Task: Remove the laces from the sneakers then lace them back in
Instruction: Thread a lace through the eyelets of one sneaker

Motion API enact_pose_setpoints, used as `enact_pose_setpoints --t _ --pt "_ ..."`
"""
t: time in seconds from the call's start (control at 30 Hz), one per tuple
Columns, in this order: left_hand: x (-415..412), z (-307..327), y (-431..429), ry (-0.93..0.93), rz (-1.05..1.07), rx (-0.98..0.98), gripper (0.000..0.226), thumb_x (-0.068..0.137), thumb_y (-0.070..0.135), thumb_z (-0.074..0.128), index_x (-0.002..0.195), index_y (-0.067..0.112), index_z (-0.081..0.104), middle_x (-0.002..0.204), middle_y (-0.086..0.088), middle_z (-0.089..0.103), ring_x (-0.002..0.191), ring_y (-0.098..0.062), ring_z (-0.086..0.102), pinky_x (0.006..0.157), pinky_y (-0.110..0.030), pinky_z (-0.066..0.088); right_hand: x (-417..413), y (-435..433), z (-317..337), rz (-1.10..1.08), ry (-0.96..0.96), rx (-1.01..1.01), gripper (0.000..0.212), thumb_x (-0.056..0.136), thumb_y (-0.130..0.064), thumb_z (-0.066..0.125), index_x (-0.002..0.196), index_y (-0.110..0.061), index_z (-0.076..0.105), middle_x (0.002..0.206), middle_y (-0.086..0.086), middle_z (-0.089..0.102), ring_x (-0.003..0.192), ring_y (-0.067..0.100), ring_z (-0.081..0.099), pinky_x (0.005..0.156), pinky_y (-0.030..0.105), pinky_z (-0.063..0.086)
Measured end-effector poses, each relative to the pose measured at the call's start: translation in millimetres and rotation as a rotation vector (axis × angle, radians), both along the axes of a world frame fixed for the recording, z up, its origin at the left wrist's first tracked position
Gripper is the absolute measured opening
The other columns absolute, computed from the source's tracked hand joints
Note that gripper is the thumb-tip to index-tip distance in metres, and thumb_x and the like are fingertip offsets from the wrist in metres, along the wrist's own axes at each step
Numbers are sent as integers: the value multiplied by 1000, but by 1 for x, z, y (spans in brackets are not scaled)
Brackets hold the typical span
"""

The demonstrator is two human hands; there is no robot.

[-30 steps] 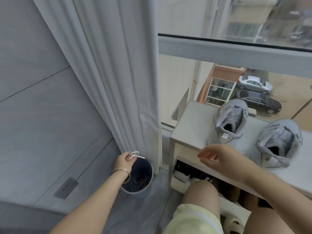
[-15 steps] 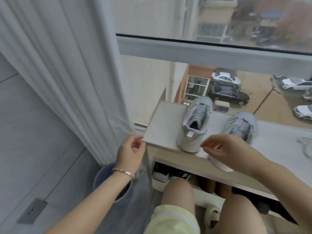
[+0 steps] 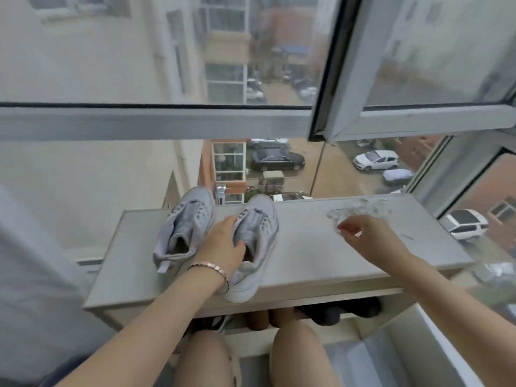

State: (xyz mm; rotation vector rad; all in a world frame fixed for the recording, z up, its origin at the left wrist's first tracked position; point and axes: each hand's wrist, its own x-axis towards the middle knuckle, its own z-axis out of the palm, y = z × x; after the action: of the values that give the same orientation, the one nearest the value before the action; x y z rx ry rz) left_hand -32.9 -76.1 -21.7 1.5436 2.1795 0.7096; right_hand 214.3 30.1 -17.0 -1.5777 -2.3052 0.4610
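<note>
On the white shelf top (image 3: 307, 247) the left hand (image 3: 223, 244) holds one sneaker (image 3: 259, 219), which seems unlaced, with the thumb inside its opening and the fingers along its side; the other sneaker (image 3: 181, 230) stands just beside it. The right hand (image 3: 371, 238) reaches to the blurred heap of laces (image 3: 363, 206) farther along the shelf, thumb and forefinger curved close together, but I cannot tell if they pinch a lace. I think it is best to take one lace by its tip and draw it out slowly, so the laces do not tangle.
</note>
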Motion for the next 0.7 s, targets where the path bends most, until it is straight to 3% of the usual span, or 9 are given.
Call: enact_pose_setpoints --t 0.07,0.13,0.23,0.37,0.43,0.5,0.57,0.63,0.7 --pt "5 -2 0 -37 -4 -23 50 93 12 44 141 17 30 141 -3 39 127 -20 39 101 -26 28 16 14 -22 -63 -116 -11 24 89 -20 58 109 -11 67 110 6 65 101 19 55 86 27 41" --pt "8 -2 -2 -67 2 6 50 94 8 41 141 18 30 143 -3 38 128 -20 38 102 -27 30 23 25 -43 -87 -277 -49 36 92 -30 54 124 -14 56 127 6 54 123 25 42 99 32 34" --pt "7 -4 -1 -110 25 12 50 94 4 37 141 20 31 143 -2 39 127 -18 39 100 -25 31 20 35 -65 -164 -314 -142 38 94 -31 47 127 -10 49 135 9 43 129 28 31 102 34 29" --pt "15 -5 0 -50 63 9 51 93 3 36 141 19 31 141 -4 40 126 -20 40 100 -27 32 17 43 -76 -197 -265 -181 32 98 -26 40 117 -4 54 131 16 43 125 31 36 99 35 33" --pt "19 -4 2 -52 78 -15 50 94 6 37 142 18 29 141 -5 40 126 -21 39 101 -29 31 14 39 -70 -190 -196 -131 28 99 -25 38 107 -6 57 117 15 55 114 30 48 90 33 35" --pt "23 -2 4 22 80 -7 48 95 11 40 142 16 30 143 -5 38 129 -21 35 105 -29 27 8 26 -56 -130 3 4 19 98 -19 40 92 -10 55 94 11 62 97 29 57 78 33 38" --pt "30 10 8 93 74 126 43 95 18 43 137 14 38 140 -5 40 128 -20 35 107 -30 26 -4 6 -36 -34 270 103 12 96 -13 44 88 -15 53 84 3 64 85 23 60 75 33 42" --pt "43 27 18 -67 66 173 36 95 27 45 128 12 49 128 -3 52 116 -16 47 98 -28 38 -20 -15 -17 114 382 192 12 94 -19 45 85 -20 53 77 -4 64 78 19 60 73 33 44" --pt "57 47 32 -476 35 -53 36 94 39 44 110 10 59 105 -3 66 91 -14 61 75 -24 46 -35 -32 -11 262 364 246 20 90 -33 42 82 -20 56 73 -4 65 72 16 58 70 30 43"
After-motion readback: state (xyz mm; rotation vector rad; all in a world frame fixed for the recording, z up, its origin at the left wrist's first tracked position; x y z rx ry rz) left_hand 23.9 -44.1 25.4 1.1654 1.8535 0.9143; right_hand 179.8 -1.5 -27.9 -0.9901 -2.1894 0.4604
